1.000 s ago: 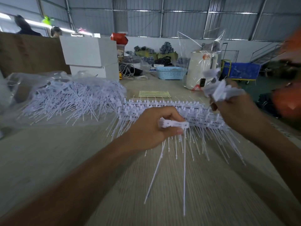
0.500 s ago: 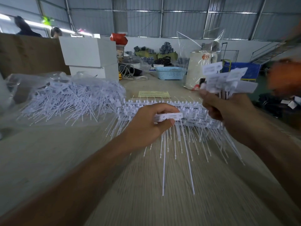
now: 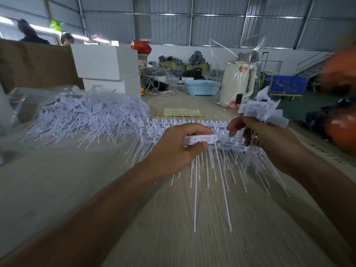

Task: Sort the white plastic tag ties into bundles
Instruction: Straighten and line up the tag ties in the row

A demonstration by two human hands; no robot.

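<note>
Tag ties on a wood-grain table [image 3: 57,189] in a metal-walled hall.

We worked beside white boxes [image 3: 107,62], a blue basket [image 3: 201,87] and a bagged loose pile [image 3: 86,118]. Our left hand [image 3: 173,149] pinched two white tag ties [image 3: 200,139], thin tails hanging, above a connected row [image 3: 221,143] lying mid-table. Our right hand [image 3: 258,135] gripped a bundle [image 3: 264,110] with flat heads fanned upward.
</note>
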